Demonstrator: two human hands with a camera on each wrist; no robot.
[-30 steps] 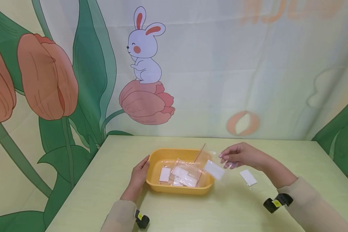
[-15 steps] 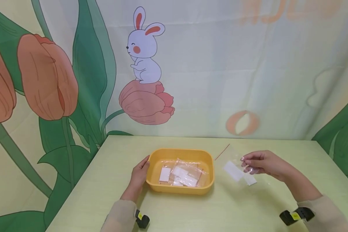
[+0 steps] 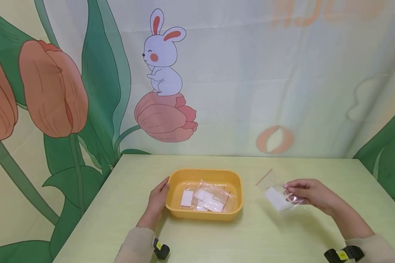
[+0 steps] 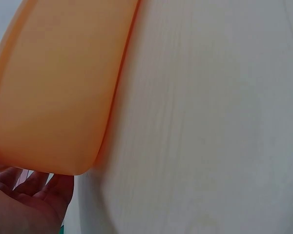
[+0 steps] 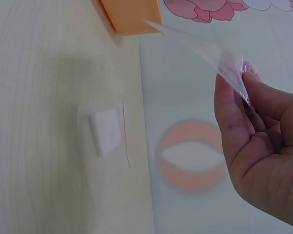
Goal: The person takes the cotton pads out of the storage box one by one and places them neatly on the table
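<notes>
My left hand [image 3: 159, 196] grips the left end of a yellow plastic tray [image 3: 204, 216], thumb at the rim. In the left wrist view its fingers [image 4: 58, 187] lie against the tray's end wall. Inside the tray are several clear zip bags [image 3: 214, 199] with white rectangular pieces. To the right, my right hand [image 3: 311, 195] pinches a clear zip bag [image 3: 266, 180] with a red seal line above the table. Below it, in the right wrist view, another clear bag with a white block [image 5: 106, 131] lies on the table; the held bag mostly covers it in the head view.
The pale wooden table [image 3: 217, 243] runs back to a printed cloth [image 3: 230, 91] with tulips and a rabbit. Dark wrist cameras [image 3: 161, 249] sit on both sleeves.
My right hand has carried the pinched bag from above the tray's right end rightward and lower, over the bag on the table. My left hand stays at the tray.
</notes>
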